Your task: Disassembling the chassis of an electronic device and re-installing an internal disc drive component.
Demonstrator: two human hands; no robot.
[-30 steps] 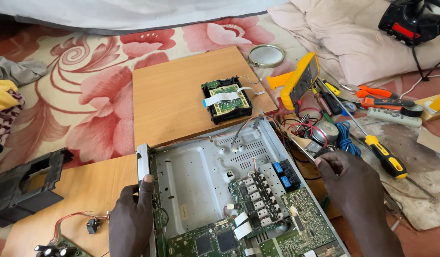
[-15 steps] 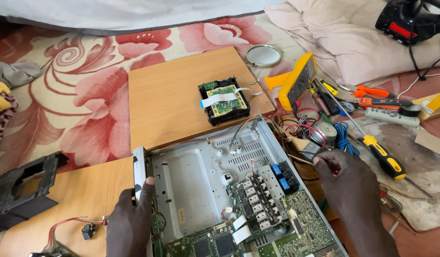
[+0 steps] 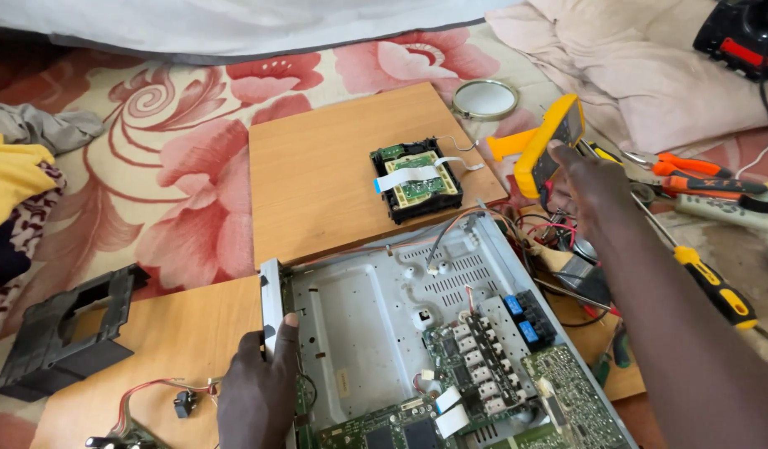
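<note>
Drive module (image 3: 415, 181) behind open chassis (image 3: 384, 333)

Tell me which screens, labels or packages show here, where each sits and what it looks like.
Yellow multimeter: tilted up beside the right hand, right of the wooden board; its screen faces away, so it cannot be made out.
Small white label: on the bare metal floor of the open chassis, near the left hand; its print is too small to tell.
No packages or signs show.
</note>
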